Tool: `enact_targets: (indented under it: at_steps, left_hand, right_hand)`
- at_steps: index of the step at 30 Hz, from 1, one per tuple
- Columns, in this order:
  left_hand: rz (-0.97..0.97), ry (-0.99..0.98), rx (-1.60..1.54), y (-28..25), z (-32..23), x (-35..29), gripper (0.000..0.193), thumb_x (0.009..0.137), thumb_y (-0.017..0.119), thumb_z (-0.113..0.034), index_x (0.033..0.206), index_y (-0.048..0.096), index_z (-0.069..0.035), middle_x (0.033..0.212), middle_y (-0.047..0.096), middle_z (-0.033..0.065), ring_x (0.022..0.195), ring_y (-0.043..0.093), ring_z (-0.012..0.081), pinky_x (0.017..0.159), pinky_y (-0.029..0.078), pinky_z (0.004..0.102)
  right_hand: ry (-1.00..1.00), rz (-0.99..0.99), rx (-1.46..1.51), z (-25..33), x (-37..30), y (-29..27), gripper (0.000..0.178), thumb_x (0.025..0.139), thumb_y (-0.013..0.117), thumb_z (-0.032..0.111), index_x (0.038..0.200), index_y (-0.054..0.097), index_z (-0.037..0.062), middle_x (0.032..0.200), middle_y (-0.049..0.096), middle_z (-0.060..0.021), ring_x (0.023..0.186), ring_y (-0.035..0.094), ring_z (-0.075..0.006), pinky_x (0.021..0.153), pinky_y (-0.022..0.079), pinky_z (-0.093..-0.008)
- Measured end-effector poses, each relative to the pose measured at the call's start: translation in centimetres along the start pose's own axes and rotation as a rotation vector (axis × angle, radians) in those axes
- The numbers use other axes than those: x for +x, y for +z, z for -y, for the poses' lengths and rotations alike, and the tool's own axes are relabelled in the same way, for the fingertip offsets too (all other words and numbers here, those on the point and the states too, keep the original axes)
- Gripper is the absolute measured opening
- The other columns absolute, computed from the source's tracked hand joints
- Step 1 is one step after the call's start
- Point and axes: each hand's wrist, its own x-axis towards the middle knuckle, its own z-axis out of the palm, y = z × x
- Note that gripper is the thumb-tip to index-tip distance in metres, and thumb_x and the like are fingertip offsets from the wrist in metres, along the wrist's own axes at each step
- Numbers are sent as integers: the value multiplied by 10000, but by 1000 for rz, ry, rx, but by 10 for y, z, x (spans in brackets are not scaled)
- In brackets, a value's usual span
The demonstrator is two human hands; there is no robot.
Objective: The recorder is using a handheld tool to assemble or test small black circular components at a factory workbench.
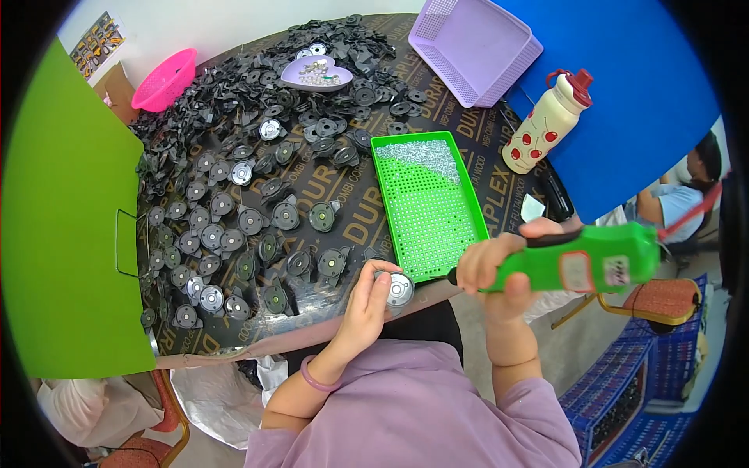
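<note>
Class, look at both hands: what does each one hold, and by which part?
The left hand pinches a round metal disc by its rim. The right hand grips a green power screwdriver around its front body.

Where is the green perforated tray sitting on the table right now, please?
In the head view, the green perforated tray lies right of centre on the table, between the spread of dark round parts and the cherry-patterned bottle, just beyond both hands.

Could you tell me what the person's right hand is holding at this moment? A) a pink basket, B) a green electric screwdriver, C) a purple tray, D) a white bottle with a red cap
B: the right hand grips a green electric screwdriver, its tip pointing toward the round metal part in the left hand.
</note>
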Motion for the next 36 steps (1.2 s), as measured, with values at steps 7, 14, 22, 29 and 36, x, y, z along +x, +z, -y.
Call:
enact_targets:
  at_steps: [7,14,22,29,36]
  left_hand:
    - [29,-64,127,2,-15,-1,206,958,360,-206,1030,461,-42,676,494,2,510,398,46,456,330,208]
    - [48,-60,150,3,-19,-1,190,953,368,-183,1034,455,-36,595,461,-3,482,376,50,442,304,222]
    - [42,-63,184,5,-17,0,175,948,375,-165,1033,449,-31,578,458,4,473,384,62,437,302,239]
    - [38,15,240,6,-9,2,179,947,371,-159,1043,441,-26,553,430,24,477,406,93,449,313,267]
    - [13,6,226,5,2,3,179,945,376,-160,1027,452,-19,547,442,52,468,425,128,452,325,296]
  right_hand:
    - [153,87,157,21,-10,29,500,796,646,374,1082,294,164,561,486,-35,441,502,-188,425,444,-316]
    - [108,203,147,17,-7,27,501,797,645,352,1078,280,154,558,481,-31,450,501,-182,449,448,-311]
    - [99,242,91,15,-9,27,485,811,638,322,1075,278,132,569,482,-31,477,508,-179,477,455,-325]
    - [105,294,111,13,-11,26,477,811,649,269,1073,279,118,602,491,-52,511,512,-187,511,459,-331]
    - [107,226,117,3,-17,30,430,825,638,244,1052,297,115,609,474,-53,492,483,-178,482,440,-323]
